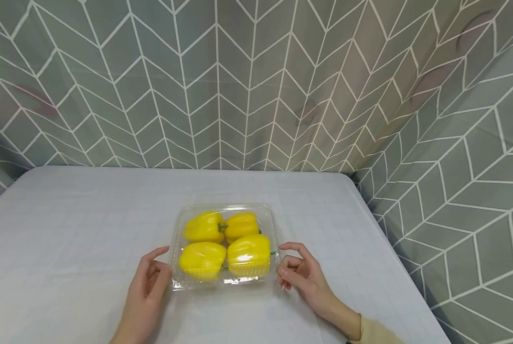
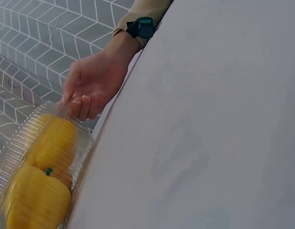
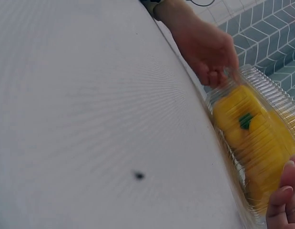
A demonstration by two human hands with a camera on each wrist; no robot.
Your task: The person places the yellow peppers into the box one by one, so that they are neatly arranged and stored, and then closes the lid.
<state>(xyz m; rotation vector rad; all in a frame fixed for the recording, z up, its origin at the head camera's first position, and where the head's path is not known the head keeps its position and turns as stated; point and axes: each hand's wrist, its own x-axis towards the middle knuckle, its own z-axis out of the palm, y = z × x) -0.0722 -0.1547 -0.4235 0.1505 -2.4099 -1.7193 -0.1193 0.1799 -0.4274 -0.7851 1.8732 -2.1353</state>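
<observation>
A clear plastic clamshell box point(image 1: 228, 282) with its lid down lies on the table, holding several yellow bell peppers point(image 1: 249, 255) with green stems. At its left side is my left hand point(image 1: 146, 286), index finger bent towards the rim and the other fingers loosely curled. My right hand point(image 1: 301, 277) is at the opposite side, its index fingertip and thumb by the edge. The right hand point(image 2: 97, 83) shows beyond the box in the left wrist view, the left hand point(image 3: 204, 45) beyond it in the right wrist view. Fingertip contact with the rim is hard to make out.
A white cloth point(image 1: 89, 215) covers the table. Grey curtains point(image 1: 239, 86) with white chevron lines hang behind it and along the right side. A dark band point(image 2: 141, 27) sits on the right wrist.
</observation>
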